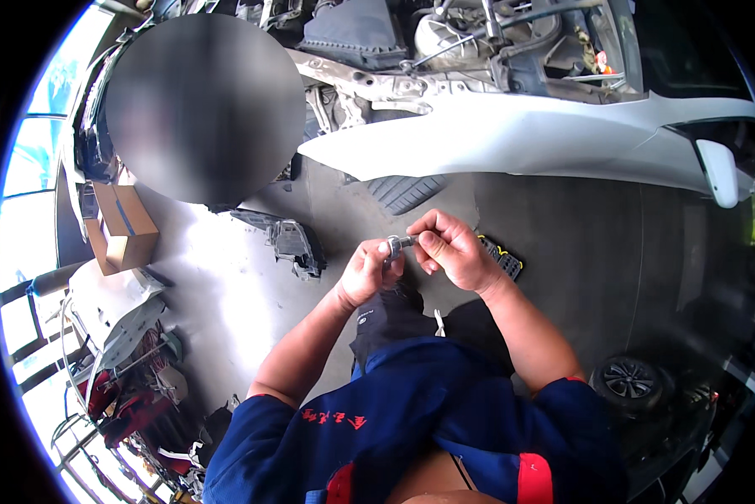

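Observation:
In front of my body, both hands are raised and close together. My left hand (365, 270) is closed around a ratchet wrench (394, 245), whose round shiny head shows above the fingers; its handle is hidden in the palm. From that head a short metal socket piece (408, 241) reaches across to my right hand (455, 249). The right thumb and forefinger pinch its far end, so its exact shape is partly covered. On the floor beyond the right wrist lies a black tool case (501, 256) with yellow edging, partly behind that hand.
A white car fender (495, 139) spans the far side, beside an exposed engine bay (352, 34). Below it shows a tire (407, 193). A black plastic part (293, 245) and a cardboard box (125, 223) sit left. A wheel (628, 378) lies right. A blurred disc hides the upper left.

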Motion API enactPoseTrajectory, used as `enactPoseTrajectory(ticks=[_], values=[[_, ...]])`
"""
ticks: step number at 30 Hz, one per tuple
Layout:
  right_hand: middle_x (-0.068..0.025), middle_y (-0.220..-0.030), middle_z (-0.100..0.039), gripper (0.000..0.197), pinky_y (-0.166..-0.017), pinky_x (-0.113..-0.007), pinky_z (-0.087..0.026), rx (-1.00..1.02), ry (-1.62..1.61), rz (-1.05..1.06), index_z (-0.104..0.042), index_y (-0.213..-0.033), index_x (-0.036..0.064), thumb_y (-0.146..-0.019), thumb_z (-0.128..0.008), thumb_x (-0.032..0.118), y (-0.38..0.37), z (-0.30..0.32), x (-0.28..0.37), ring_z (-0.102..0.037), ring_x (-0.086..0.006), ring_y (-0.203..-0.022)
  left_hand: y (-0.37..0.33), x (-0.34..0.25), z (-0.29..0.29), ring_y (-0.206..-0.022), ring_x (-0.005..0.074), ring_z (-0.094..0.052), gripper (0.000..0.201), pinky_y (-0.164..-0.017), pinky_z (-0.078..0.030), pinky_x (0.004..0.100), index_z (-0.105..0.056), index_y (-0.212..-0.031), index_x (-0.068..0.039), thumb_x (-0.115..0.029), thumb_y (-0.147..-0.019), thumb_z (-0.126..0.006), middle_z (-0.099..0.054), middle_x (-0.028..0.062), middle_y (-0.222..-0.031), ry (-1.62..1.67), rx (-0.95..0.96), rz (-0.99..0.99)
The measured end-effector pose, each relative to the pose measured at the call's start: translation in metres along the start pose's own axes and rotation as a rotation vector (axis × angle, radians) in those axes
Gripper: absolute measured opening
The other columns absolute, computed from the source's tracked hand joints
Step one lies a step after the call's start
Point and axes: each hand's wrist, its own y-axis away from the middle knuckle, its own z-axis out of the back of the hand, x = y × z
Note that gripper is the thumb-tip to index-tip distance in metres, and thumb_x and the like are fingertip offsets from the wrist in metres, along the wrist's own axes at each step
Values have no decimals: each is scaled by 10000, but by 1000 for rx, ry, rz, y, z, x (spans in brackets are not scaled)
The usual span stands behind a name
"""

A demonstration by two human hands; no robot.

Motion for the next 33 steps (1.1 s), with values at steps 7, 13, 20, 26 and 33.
enactPoseTrajectory(ticks=[7,13,20,26,33], values=[[21,-853,-571,170,-686,-260,-483,-77,-58,-77,-591,-1115,81,-1101,-465,196,-38,-18,5,-509,-61,-730,0,-54,16,-485,62,-334,484,-464,-284,243,-597,-877,-38,-455,-1079,-458,-407,-51,-581,-70,20,59],[33,-876,-596,210,-660,-223,-482,-149,-71,-134,-631,-1126,106,-1102,-464,230,-60,-7,9,-534,-44,-706,-15,-67,24,-620,44,-411,305,-565,-355,224,-636,-997,-8,-238,-1089,-459,-488,-52,-681,-471,-103,-9],[42,-869,-590,237,-673,-228,-497,-87,-74,-139,-638,-1175,99,-1104,-478,259,-78,18,25,-546,-44,-729,-37,-80,20,-620,145,-486,426,-608,-448,312,-636,-916,-8,-367,-1089,-487,-524,43,-666,-732,-227,-57],[-120,-1234,-623,652,-855,-332,-540,-260,-266,-145,-319,-1563,65,-1083,-453,484,-85,32,49,-643,-178,-982,-79,-98,11,-628,91,-465,385,-585,-429,297,-580,-862,-17,-299,-1100,-470,-515,8,-660,-784,-313,-81],[-116,-1098,-724,411,-868,-294,-544,-565,41,198,-485,-1407,18,-1083,-541,264,-124,42,58,-672,-151,-968,-148,-124,11,-764,258,-673,300,-738,-547,378,-608,-1282,-8,-114,-1024,-499,-694,148,-866,-862,76,-293]])
